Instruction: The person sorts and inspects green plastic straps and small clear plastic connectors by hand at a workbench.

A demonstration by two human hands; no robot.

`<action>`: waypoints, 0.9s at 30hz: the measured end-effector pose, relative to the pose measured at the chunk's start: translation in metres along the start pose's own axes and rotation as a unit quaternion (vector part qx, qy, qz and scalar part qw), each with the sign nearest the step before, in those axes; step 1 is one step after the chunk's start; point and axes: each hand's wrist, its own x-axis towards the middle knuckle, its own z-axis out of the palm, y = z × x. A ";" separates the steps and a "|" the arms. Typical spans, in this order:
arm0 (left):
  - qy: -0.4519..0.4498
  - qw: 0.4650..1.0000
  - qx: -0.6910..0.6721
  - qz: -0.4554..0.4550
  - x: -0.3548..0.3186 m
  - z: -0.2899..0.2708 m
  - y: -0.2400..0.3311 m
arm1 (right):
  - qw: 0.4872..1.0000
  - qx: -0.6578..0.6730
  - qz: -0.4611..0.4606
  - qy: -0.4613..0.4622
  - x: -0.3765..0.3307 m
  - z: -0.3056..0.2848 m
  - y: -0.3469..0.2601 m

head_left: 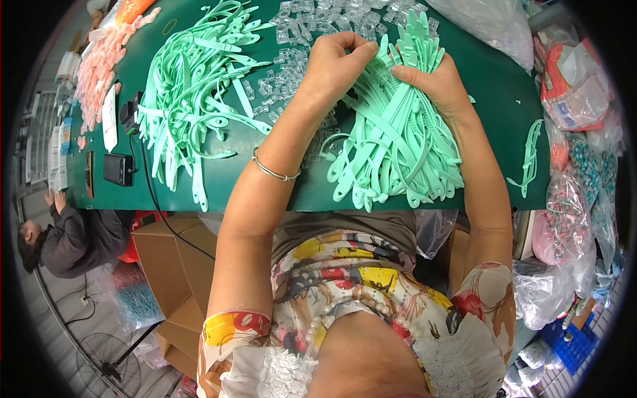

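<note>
My right hand (438,83) is wrapped round a thick bundle of mint-green rubber straps (405,139), near their upper ends. The ridged, narrow ends stick up past its fingers; the wider ends, with holes, fan out toward the table's near edge. With thumb and forefinger pinched, my left hand (335,69) meets the tip of one strap (383,50) at the bundle's left side. Its other fingers are curled and partly hidden. Small clear plastic clips (285,76) lie scattered beyond and left of the bundle.
A loose heap of mint-green straps (192,93) lies to the left on the green table (249,179). Pink pieces (99,73) and a black box with a cable (118,169) are farther left. One strap (529,159) lies right. Another person (79,242) sits at the left.
</note>
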 end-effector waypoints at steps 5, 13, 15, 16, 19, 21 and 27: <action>0.016 0.992 0.123 0.036 0.002 -0.007 0.000 | 1.000 0.012 0.009 0.025 -0.001 0.000 -0.002; 0.050 0.937 0.310 0.152 0.017 -0.059 -0.017 | 0.999 0.003 -0.004 0.039 0.001 0.001 -0.001; 0.017 0.877 0.463 0.131 0.010 -0.057 -0.008 | 1.000 0.001 0.003 0.019 0.000 0.000 -0.002; 0.025 0.870 0.480 0.114 0.010 -0.051 -0.010 | 1.000 0.001 0.003 0.020 0.000 -0.001 -0.002; 0.044 0.827 0.544 0.134 0.009 -0.046 -0.016 | 1.000 -0.011 0.008 0.027 0.000 0.000 -0.002; 0.051 0.825 0.544 0.145 0.009 -0.046 -0.020 | 1.000 -0.023 0.000 0.020 0.001 -0.002 0.000; 0.062 0.908 0.365 0.194 0.005 -0.026 -0.004 | 0.999 -0.004 -0.011 0.041 -0.003 0.001 -0.002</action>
